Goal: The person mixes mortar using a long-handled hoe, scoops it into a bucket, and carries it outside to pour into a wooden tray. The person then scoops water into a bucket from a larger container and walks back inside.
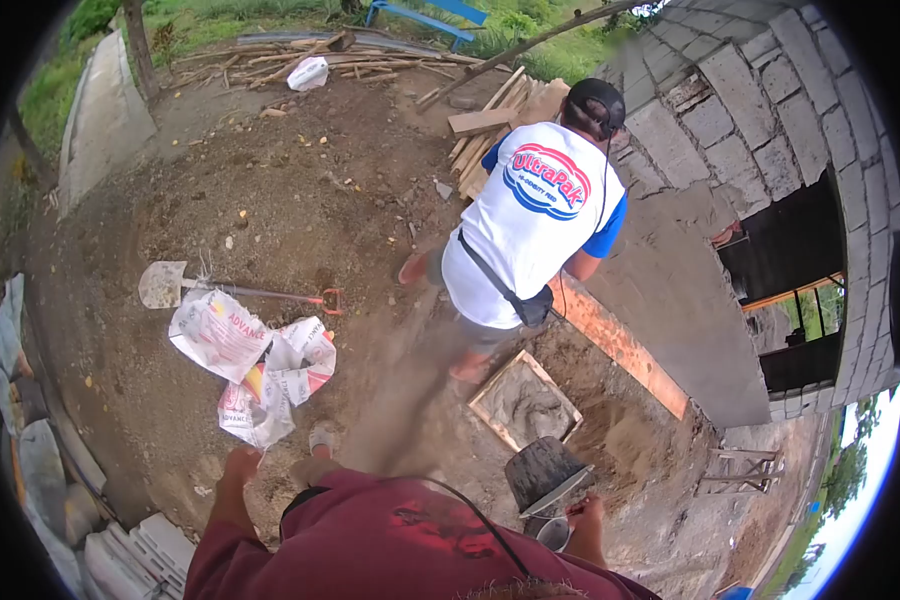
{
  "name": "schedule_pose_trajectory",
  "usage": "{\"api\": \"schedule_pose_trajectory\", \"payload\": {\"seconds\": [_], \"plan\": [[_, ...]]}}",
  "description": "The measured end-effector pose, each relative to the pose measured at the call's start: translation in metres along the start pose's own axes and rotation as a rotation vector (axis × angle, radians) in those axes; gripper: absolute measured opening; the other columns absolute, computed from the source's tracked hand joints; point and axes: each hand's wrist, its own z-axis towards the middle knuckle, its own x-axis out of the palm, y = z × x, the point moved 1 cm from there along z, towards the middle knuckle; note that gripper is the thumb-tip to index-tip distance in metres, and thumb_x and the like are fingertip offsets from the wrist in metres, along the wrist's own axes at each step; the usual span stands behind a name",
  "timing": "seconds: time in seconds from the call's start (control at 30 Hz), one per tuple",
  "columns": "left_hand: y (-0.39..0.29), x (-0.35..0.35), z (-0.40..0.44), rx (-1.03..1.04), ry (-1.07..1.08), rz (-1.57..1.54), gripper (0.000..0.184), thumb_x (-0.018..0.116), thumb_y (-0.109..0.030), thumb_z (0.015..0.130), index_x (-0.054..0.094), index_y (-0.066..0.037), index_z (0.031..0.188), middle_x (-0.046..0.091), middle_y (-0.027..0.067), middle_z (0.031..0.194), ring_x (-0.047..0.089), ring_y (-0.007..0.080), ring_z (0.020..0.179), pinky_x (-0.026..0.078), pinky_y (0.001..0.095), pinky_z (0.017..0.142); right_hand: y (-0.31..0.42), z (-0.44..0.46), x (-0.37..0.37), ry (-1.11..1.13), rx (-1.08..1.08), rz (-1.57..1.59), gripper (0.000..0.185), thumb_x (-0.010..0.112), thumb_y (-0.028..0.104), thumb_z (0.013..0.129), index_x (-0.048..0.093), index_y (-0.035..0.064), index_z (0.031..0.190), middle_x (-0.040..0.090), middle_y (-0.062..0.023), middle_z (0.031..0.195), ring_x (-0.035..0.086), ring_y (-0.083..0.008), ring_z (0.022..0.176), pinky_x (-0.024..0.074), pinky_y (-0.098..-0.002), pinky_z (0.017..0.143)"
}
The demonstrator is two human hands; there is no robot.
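Observation:
My left hand [242, 463] hangs by the lower end of crumpled white printed sacks [255, 400]. Its fingers are too small and unclear to tell whether they touch the sacks. On the other side, my right hand [585, 512] is closed beside the rim of a black bucket [542, 474]. A small grey round container [552, 535] sits close against that hand. What the fingers grip I cannot make out. Beyond the bucket, a square wooden frame [526, 400] holds wet grey mortar.
A co-worker in a white-and-blue shirt [540, 210] stands ahead, facing away. A shovel [240, 290] lies by the sacks. An orange-brown plank [620, 340] runs beside the concrete block wall [760, 110]. Scrap wood [500, 120] is piled behind; stacked blocks [140, 555] stand lower left.

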Motion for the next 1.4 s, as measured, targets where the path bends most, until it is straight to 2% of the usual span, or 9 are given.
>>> {"api": "schedule_pose_trajectory", "payload": {"seconds": [0.13, 0.17, 0.2, 0.33, 0.63, 0.67, 0.77, 1.03, 1.4], "plan": [[-0.063, 0.002, -0.015, 0.018, 0.096, 0.118, 0.045, 0.054, -0.041, 0.091, 0.069, -0.002, 0.108, 0.065, 0.0222, 0.114, 0.059, 0.0386, 0.112, 0.046, 0.0442, 0.095, -0.026, 0.023, -0.033, 0.046, 0.026, 0.079, 0.029, 0.058, 0.027, 0.092, 0.041, 0.0186, 0.070, 0.035, 0.0030, 0.055, 0.035, -0.0155, 0.047, 0.0391, -0.0386, 0.056], [-0.075, 0.007, -0.019, 0.111, -0.019, 0.119, 0.044, 0.055, -0.044, 0.091, 0.070, -0.004, 0.086, 0.070, 0.0151, 0.079, 0.068, 0.0317, 0.079, 0.050, 0.0433, 0.077, -0.034, 0.028, -0.044, 0.050, 0.019, 0.073, 0.029, 0.058, 0.027, 0.092, 0.041, 0.0185, 0.070, 0.035, 0.0030, 0.055, 0.036, -0.0155, 0.047, 0.0388, -0.0383, 0.056], [-0.088, 0.007, -0.018, 0.030, 0.152, 0.155, 0.047, 0.056, -0.043, 0.091, 0.069, -0.002, 0.108, 0.067, 0.0203, 0.113, 0.060, 0.0365, 0.112, 0.046, 0.0430, 0.096, -0.043, 0.035, -0.053, 0.056, 0.011, 0.066, 0.030, 0.059, 0.028, 0.092, 0.041, 0.0185, 0.070, 0.035, 0.0029, 0.055, 0.036, -0.0156, 0.047, 0.0386, -0.0379, 0.056], [-0.129, 0.012, -0.012, 0.128, 0.189, 0.278, 0.050, 0.056, -0.049, 0.091, 0.070, -0.004, 0.108, 0.067, 0.0198, 0.114, 0.060, 0.0365, 0.112, 0.046, 0.0435, 0.097, -0.092, 0.059, -0.109, 0.034, 0.047, 0.203, 0.027, 0.059, 0.029, 0.092, 0.045, 0.0175, 0.073, 0.036, 0.0019, 0.056, 0.037, -0.0166, 0.047, 0.0380, -0.0380, 0.053], [-0.233, -0.031, 0.017, 0.255, 0.157, 0.476, 0.049, 0.056, -0.050, 0.091, 0.070, -0.007, 0.108, 0.067, 0.0193, 0.114, 0.061, 0.0361, 0.112, 0.045, 0.0440, 0.097, -0.210, 0.025, -0.215, -0.419, 0.225, 0.374, 0.021, 0.060, 0.025, 0.090, 0.045, 0.0164, 0.079, 0.037, -0.0036, 0.060, 0.037, -0.0193, 0.047, 0.0380, -0.0397, 0.049], [-0.242, -0.034, 0.023, 0.289, 0.174, 0.522, 0.049, 0.055, -0.050, 0.091, 0.070, -0.006, 0.108, 0.067, 0.0188, 0.113, 0.061, 0.0361, 0.111, 0.046, 0.0440, 0.097, -0.231, 0.028, -0.235, -0.379, 0.179, 0.335, 0.013, 0.061, 0.023, 0.087, 0.056, 0.0122, 0.092, 0.053, -0.0077, 0.069, 0.053, -0.0246, 0.055, 0.0429, -0.0427, 0.049], [-0.263, -0.029, 0.054, 0.385, 0.229, 0.661, 0.048, 0.054, -0.048, 0.092, 0.070, -0.006, 0.106, 0.068, 0.0174, 0.111, 0.062, 0.0363, 0.108, 0.047, 0.0440, 0.095, -0.260, -0.001, -0.260, -0.438, 0.223, 0.180, 0.028, 0.060, 0.033, 0.089, 0.046, 0.0122, 0.077, 0.038, -0.0050, 0.058, 0.040, -0.0224, 0.049, 0.0352, -0.0410, 0.046], [-0.324, 0.006, 0.055, 0.528, 0.333, 0.647, 0.048, 0.051, -0.048, 0.094, 0.070, -0.005, 0.106, 0.066, 0.0186, 0.114, 0.060, 0.0368, 0.111, 0.044, 0.0439, 0.097, -0.357, -0.026, -0.302, -0.526, 0.560, 0.452, 0.034, 0.054, 0.038, 0.090, 0.039, 0.0101, 0.077, 0.034, -0.0065, 0.054, 0.034, -0.0220, 0.042, 0.0373, -0.0395, 0.044], [-0.331, 0.021, 0.049, 0.484, 0.390, 0.695, 0.050, 0.049, -0.047, 0.095, 0.068, -0.005, 0.113, 0.065, 0.0195, 0.119, 0.058, 0.0350, 0.114, 0.043, 0.0430, 0.099, -0.365, -0.015, -0.287, -0.430, 0.438, 0.703, 0.027, 0.054, 0.033, 0.093, 0.043, 0.0188, 0.073, 0.038, 0.0018, 0.053, 0.033, -0.0153, 0.038, 0.0348, -0.0344, 0.043]]}}
